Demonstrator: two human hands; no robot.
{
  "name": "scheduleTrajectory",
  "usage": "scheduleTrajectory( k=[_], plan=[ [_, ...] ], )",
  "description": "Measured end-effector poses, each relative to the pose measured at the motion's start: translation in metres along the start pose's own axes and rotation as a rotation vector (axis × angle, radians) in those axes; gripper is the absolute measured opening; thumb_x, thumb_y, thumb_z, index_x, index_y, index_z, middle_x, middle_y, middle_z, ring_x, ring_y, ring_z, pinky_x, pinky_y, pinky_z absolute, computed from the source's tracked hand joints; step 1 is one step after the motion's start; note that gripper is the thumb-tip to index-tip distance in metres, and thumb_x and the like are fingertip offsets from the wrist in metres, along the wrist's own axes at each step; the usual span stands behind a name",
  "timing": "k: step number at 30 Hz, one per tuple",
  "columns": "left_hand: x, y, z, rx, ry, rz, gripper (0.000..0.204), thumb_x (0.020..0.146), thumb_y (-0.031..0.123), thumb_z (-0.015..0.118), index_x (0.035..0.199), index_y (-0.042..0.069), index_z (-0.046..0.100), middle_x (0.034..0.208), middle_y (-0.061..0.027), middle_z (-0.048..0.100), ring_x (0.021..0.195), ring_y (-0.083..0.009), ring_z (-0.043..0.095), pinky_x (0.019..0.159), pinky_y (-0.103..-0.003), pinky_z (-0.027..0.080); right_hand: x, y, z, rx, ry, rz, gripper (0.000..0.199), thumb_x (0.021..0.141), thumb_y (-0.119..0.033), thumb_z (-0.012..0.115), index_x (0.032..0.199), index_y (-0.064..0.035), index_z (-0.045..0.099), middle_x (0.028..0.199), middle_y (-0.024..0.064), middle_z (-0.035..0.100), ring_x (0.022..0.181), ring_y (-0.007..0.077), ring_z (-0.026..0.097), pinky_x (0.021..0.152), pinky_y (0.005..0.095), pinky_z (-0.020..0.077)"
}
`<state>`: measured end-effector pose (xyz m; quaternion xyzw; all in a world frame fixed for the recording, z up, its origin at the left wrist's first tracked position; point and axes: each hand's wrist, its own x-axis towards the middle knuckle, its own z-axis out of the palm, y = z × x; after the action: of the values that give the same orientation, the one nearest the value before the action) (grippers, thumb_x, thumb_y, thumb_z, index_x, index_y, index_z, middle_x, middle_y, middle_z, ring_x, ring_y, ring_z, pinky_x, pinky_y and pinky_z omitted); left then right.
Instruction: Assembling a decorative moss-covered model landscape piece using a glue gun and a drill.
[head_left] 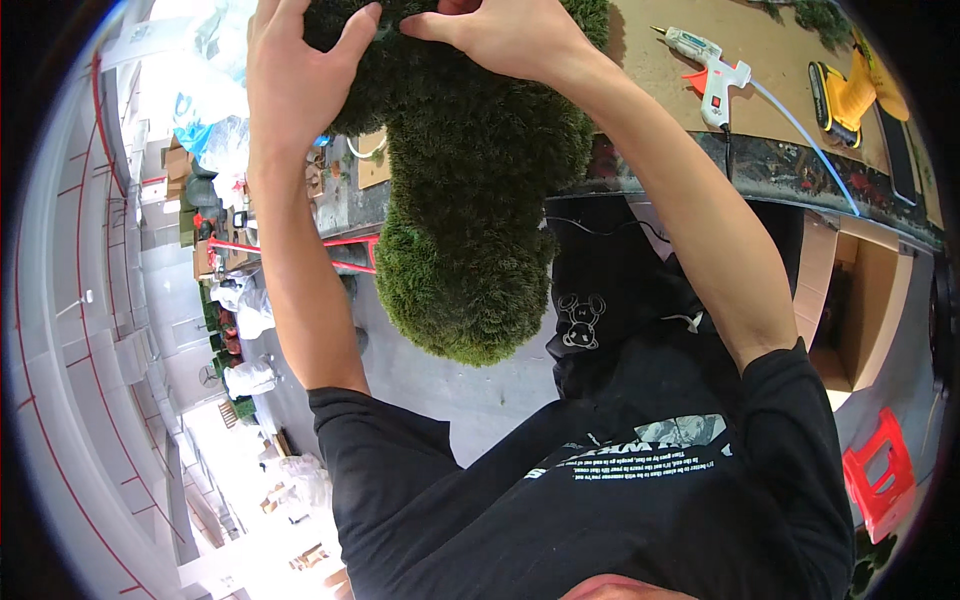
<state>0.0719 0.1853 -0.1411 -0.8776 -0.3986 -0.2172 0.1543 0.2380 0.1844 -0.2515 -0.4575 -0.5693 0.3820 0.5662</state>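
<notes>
A large shape covered in dense green artificial grass (470,210) reaches from the top edge down past the workbench's near edge, its rounded lower end hanging over the floor. My left hand (300,80) lies against its upper left side, thumb pointing inward and fingers cut off by the picture's top edge. From the upper right, my right hand (510,35) grips at the grass with its thumb bent toward the left thumb. A small pale spot shows between the thumbs; I cannot make out what it is. The right fingertips are partly hidden.
A white glue gun (710,75) with a red trigger and a trailing cord lies on the cardboard-covered workbench (650,100). Right of it are a yellow tool (845,95) and a dark flat object (897,160). An open cardboard box (870,320) and a red plastic stool (880,475) stand lower right.
</notes>
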Motion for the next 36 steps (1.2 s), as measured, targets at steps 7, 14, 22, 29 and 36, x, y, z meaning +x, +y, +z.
scheduleTrajectory(
  k=[7,14,22,29,36],
  plan=[
    [0.011,-0.014,-0.014,0.081,-0.037,0.097,0.062,0.083,0.016,0.078,0.141,0.006,0.056,0.133,-0.0177,0.063,0.129,-0.0328,0.057,0.110,-0.041,0.043,-0.001,-0.002,0.006,0.025,0.011,-0.062,0.034,0.084,-0.027,0.079,0.084,0.0061,0.072,0.082,0.0232,0.071,0.080,0.0337,0.071,0.074,0.0424,0.0549],
    [0.019,-0.014,-0.017,-0.252,-0.287,-0.170,0.067,0.084,0.018,0.079,0.145,0.006,0.053,0.134,-0.0144,0.063,0.125,-0.0255,0.059,0.107,-0.038,0.045,-0.012,-0.002,0.016,0.061,0.182,-0.367,0.013,0.085,-0.009,0.072,0.083,-0.0005,0.063,0.078,0.0195,0.065,0.079,0.0403,0.067,0.069,0.0460,0.0527],
    [0.015,-0.023,-0.006,-0.408,-0.222,-0.140,0.059,0.088,0.009,0.075,0.143,0.005,0.054,0.131,-0.0112,0.063,0.119,-0.0206,0.059,0.104,-0.035,0.046,-0.027,0.008,0.026,0.009,0.162,-0.524,0.013,0.088,-0.006,0.069,0.101,-0.0052,0.068,0.090,0.0165,0.065,0.085,0.0391,0.067,0.074,0.0451,0.0547],
    [0.019,-0.020,-0.009,-0.368,-0.237,-0.092,0.057,0.091,0.013,0.074,0.144,0.005,0.054,0.132,-0.0111,0.063,0.120,-0.0203,0.058,0.104,-0.034,0.046,-0.038,0.035,0.037,-0.147,0.265,-0.596,0.017,0.083,-0.013,0.075,0.099,-0.0160,0.078,0.080,0.0050,0.061,0.072,0.0269,0.068,0.062,0.0389,0.0551],
    [0.022,-0.012,-0.012,-0.349,-0.271,-0.150,0.055,0.093,0.013,0.073,0.144,0.004,0.053,0.131,-0.0103,0.063,0.118,-0.0198,0.059,0.103,-0.034,0.047,-0.037,0.030,0.035,-0.106,0.248,-0.606,0.020,0.083,-0.013,0.074,0.103,-0.0145,0.078,0.083,0.0048,0.064,0.070,0.0258,0.069,0.063,0.0390,0.0562]
  ],
)
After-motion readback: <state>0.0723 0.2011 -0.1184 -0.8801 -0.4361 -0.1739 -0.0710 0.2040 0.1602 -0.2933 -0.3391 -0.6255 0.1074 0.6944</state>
